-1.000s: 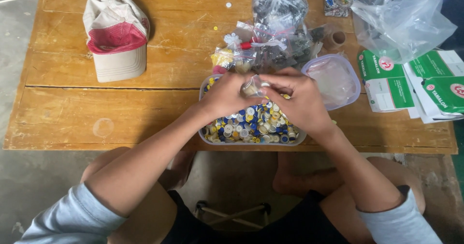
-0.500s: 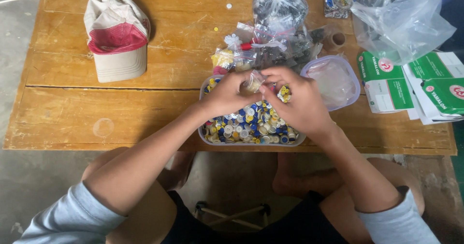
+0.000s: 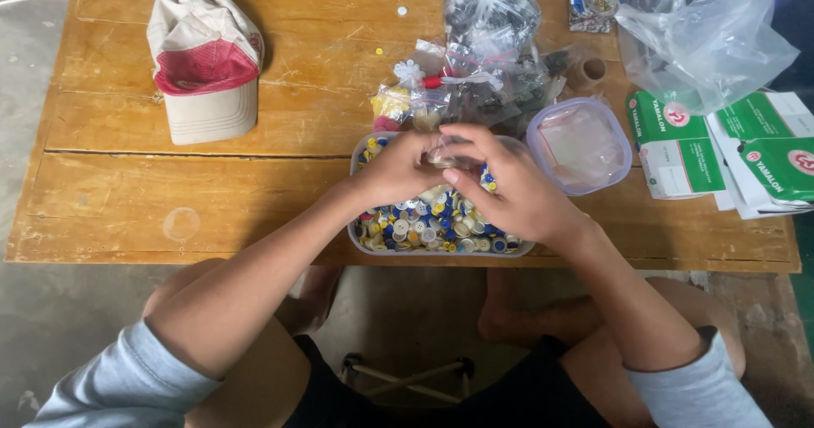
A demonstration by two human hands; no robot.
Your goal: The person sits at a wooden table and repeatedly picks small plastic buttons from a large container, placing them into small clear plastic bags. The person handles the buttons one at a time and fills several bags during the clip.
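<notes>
A clear plastic tub (image 3: pixel 359 240) full of small white, blue and yellow buttons sits at the table's front edge. Above it my left hand (image 3: pixel 397 172) and my right hand (image 3: pixel 507 190) meet, both pinching a small clear plastic bag (image 3: pixel 444 151) between the fingertips. What the little bag contains cannot be made out. Just behind the hands lies a heap of tied clear bags (image 3: pixel 485 63) filled with dark and coloured small parts.
A white and red cap (image 3: pixel 203 76) lies at the back left of the wooden table (image 3: pixel 170 190). A clear lid (image 3: pixel 580 144) rests right of the tub. Green and white boxes (image 3: pixel 729 152) and a large clear bag (image 3: pixel 704 33) occupy the right side.
Both hands have lifted slightly away from the buttons and drawn closer together around the small bag. The tub and the rest stay in place.
</notes>
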